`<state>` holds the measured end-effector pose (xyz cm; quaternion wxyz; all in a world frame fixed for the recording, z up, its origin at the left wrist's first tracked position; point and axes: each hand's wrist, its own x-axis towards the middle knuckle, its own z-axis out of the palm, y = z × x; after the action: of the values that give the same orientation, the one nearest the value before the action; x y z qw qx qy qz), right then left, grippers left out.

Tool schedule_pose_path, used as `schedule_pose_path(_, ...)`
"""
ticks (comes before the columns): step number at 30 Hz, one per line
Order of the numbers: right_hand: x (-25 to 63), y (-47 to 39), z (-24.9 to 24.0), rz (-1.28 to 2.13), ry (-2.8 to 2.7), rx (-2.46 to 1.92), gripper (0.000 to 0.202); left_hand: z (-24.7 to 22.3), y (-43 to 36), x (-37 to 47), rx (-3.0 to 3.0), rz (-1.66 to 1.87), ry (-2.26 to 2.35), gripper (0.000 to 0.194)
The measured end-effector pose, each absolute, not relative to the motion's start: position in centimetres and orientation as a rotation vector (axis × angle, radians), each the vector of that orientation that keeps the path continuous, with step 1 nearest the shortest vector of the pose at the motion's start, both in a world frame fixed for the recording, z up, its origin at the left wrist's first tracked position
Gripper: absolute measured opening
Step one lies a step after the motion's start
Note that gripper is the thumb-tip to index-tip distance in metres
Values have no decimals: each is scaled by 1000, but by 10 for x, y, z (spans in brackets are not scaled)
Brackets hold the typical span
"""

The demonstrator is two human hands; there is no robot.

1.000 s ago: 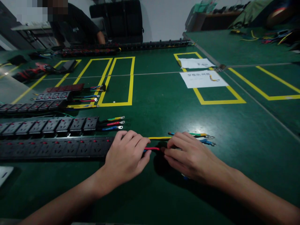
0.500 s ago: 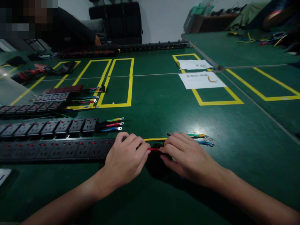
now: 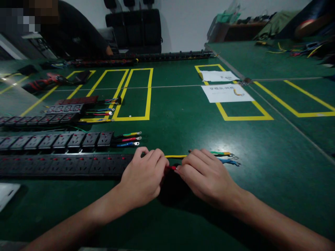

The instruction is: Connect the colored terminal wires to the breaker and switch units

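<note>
My left hand [image 3: 146, 176] is closed around a red wire [image 3: 171, 168] at the right end of the nearest black socket strip [image 3: 78, 165]. Fingertips of my right hand [image 3: 206, 174] pinch the same red wire at its right end, so only a short red piece shows between the hands. Behind it a yellow wire [image 3: 176, 156] runs from the strip towards my right hand. Past that hand, a green-yellow wire [image 3: 221, 153] and a blue wire [image 3: 229, 161] with metal lugs stick out. My fingers hide most of the red wire.
A second socket strip [image 3: 62, 141] with lugged wires lies behind the first, with shorter strips [image 3: 64, 108] beyond. Paper sheets [image 3: 225, 94] lie across yellow tape on the green table [image 3: 172, 122]. A white plate [image 3: 7, 195] sits front left. A person's dark sleeve [image 3: 78, 31] shows across the table.
The view has shifted slightly, so things sit a little further right and lower. My hands have drawn closer along the red wire, and less of it shows between them.
</note>
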<state>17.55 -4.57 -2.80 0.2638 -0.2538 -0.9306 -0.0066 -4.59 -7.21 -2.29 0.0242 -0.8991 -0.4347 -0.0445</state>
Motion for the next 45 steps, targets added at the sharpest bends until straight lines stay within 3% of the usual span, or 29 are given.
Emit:
schedule_pose_path(12, 179, -47, -27, -1, -2492, -637, 27, -17, -69, -43, -2832, -79, -1511, 8)
schedule_pose_path(45, 198, -52, -37, 276, -2531, -678, 18, -18, -68, -43, -2850, -92, -1454, 17)
